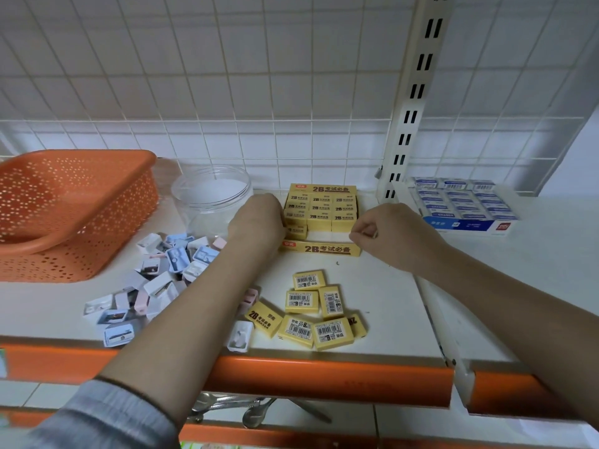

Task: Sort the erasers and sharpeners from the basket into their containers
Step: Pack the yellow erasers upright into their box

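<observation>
both hands (259,218) at yellow eraser box (321,247)

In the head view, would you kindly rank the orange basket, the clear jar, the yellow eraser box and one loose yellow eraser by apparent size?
1. orange basket
2. clear jar and yellow eraser box: look alike, unranked
3. loose yellow eraser

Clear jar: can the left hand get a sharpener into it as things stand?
Probably yes. The clear jar stands open-topped just beside the left hand, with the sharpeners piled right in front and nothing between.
</observation>
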{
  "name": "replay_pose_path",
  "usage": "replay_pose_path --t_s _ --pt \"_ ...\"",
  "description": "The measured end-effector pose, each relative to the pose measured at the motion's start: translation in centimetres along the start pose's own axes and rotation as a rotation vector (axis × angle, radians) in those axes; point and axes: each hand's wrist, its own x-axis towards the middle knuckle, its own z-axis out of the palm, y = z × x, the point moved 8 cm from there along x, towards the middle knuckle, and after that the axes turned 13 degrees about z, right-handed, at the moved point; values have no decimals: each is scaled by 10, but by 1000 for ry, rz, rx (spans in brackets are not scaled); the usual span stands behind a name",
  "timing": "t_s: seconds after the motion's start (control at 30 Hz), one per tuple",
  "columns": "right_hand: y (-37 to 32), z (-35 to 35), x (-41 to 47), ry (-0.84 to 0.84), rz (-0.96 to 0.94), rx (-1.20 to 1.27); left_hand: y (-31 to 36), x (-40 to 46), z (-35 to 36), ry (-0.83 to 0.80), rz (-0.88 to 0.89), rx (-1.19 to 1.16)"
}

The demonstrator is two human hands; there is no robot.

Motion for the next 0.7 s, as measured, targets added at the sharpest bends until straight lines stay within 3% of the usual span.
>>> replay_pose_path --t_s 0.2,0.47,0.7 --pt "-15 -1 9 34 -24 41 -2 -27 -12 86 -9 -144" --pt "-56 37 34 -99 -28 92 0 -106 -21 193 3 -174" --pt "-56 45 40 -41 4 181 -7 -120 -30 285 14 -232"
